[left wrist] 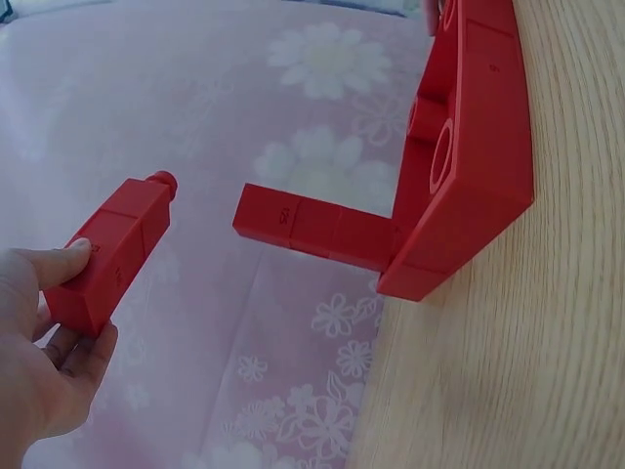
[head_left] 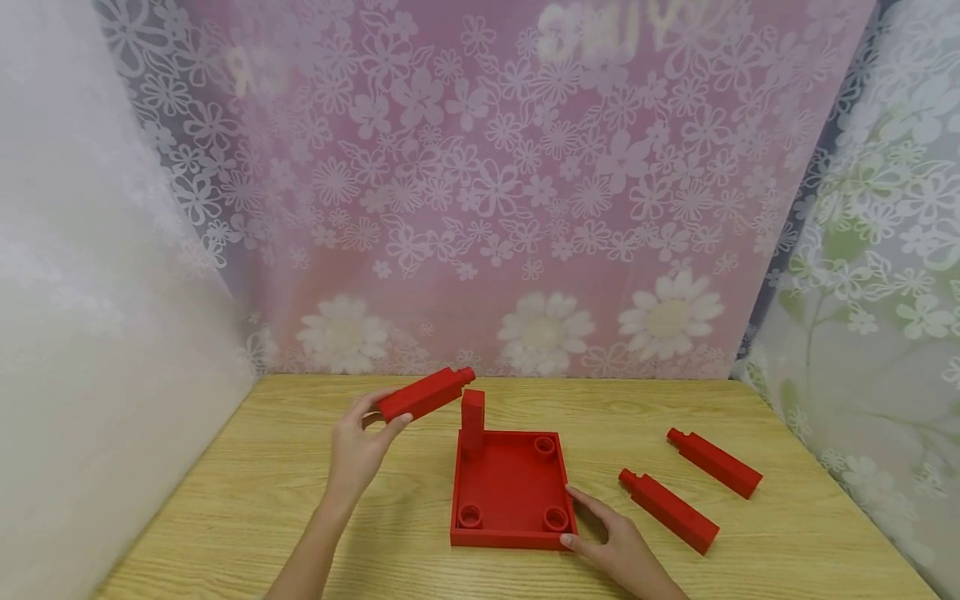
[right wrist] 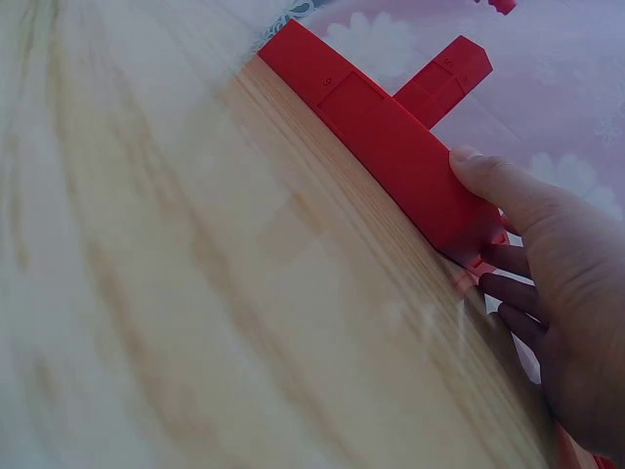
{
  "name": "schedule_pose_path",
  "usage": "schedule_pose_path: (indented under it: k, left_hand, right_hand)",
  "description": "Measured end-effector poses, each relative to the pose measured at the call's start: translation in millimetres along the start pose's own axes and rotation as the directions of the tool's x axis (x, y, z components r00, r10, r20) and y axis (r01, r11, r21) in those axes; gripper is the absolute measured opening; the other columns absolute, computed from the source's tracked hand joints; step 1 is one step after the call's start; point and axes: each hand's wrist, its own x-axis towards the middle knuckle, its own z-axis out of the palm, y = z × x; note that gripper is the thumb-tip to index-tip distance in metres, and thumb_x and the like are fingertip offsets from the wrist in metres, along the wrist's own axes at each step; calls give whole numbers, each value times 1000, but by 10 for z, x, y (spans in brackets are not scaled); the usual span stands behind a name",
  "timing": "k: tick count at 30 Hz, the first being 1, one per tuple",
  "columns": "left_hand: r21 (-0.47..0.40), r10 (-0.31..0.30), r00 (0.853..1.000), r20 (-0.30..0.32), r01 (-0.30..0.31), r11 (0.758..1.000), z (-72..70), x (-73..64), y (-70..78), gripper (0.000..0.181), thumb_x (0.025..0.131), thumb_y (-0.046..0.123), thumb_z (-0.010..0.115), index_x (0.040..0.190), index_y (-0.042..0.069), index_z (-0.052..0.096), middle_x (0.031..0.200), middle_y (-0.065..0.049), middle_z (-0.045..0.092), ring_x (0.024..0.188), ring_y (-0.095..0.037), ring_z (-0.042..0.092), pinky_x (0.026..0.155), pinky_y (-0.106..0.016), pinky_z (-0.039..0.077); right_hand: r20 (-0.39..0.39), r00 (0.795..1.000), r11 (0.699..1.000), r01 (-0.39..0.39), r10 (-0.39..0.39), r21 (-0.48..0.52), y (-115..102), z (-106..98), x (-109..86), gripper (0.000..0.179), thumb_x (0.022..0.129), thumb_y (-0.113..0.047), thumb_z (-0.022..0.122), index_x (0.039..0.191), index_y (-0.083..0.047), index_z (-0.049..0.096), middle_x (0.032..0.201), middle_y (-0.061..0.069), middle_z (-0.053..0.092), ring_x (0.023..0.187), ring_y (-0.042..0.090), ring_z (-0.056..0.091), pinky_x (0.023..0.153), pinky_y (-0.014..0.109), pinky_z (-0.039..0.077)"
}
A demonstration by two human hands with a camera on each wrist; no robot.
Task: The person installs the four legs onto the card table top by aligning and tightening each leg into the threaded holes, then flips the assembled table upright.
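Observation:
My left hand (head_left: 358,446) holds a red square-sided toy table leg (head_left: 426,395) above the table, tilted, its round knobbed end pointing up and right. In the left wrist view the thumb and fingers of that hand pinch the leg (left wrist: 112,254) at its plain end. An upturned red square tabletop (head_left: 513,487) with a raised rim lies on the wood. Another leg (head_left: 472,421) stands upright in its far left corner, and round sockets show in the other corners. My right hand (head_left: 618,546) grips the near right corner of the tabletop, thumb on the front rim (right wrist: 420,176), fingers along the right side.
Two more red legs, a nearer one (head_left: 671,512) and a farther one (head_left: 716,464), lie on the wooden table (head_left: 262,500) to the right. A flowered pink curtain (head_left: 487,208) hangs behind, with pale sheets at both sides.

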Motion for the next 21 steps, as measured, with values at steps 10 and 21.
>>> schedule_pose_path:
  k: [10, 21]
  left_hand:
    - [-29, 34, 998, 45, -33, 999, 159, -30, 69, 36, 72, 7, 78, 106, 5, 65, 98, -6, 61, 86, -21, 58, 76, -40, 50]
    - [-73, 30, 993, 110, -22, 997, 381, -108, 80, 39, 75, 11, 76, 111, 4, 62, 105, -8, 58, 91, -26, 56, 76, -33, 50]
  right_hand:
    - [0, 1000, 1000, -3, 3, -5, 17, 9, 10, 71, 74, -46, 72, 135, -19, 48, 134, 11, 47, 124, 33, 38, 96, 53, 32]
    - [-1, 1000, 1000, 7, -7, -4, 20, 5, 8, 71, 74, -46, 72, 135, -18, 48, 133, 9, 48, 125, 32, 38, 97, 52, 32]
